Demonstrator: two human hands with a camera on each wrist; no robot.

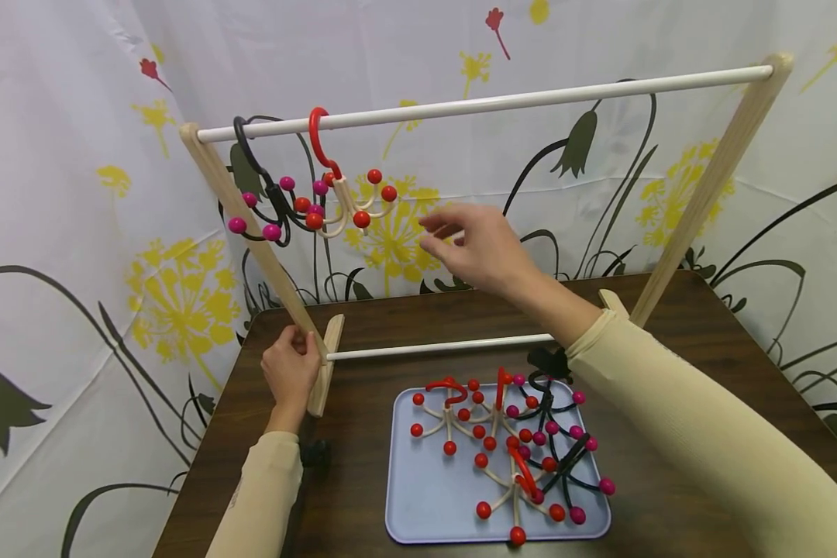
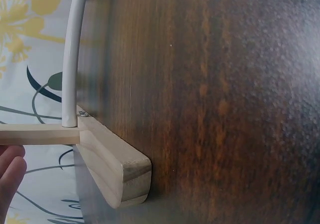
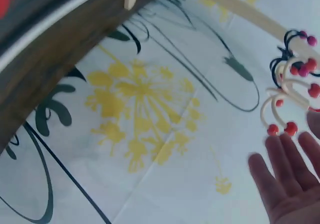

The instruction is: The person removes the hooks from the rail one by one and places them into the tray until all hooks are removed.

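Observation:
My left hand (image 1: 291, 370) grips the left wooden post (image 1: 254, 248) of a rack low down, just above its foot (image 2: 125, 166). In the left wrist view, its fingers show at the post's edge. My right hand (image 1: 481, 246) is in the air below the top white rail (image 1: 495, 103), fingers relaxed and holding nothing. To its left, a hanger (image 1: 345, 205) with a red hook and cream arms tipped with red balls hangs from the rail. Beside that, nearer the post, hangs a black hanger (image 1: 279, 203) with magenta balls; their arms overlap in this view.
On the brown table (image 1: 349, 480) a pale blue tray (image 1: 418, 508) carries several more hangers, red-hooked ones (image 1: 516, 488) and black ones (image 1: 565, 469). A lower white bar (image 1: 439, 346) joins the rack's sides. The right post (image 1: 711, 194) leans beyond my right arm. A flowered curtain (image 1: 404, 46) hangs behind.

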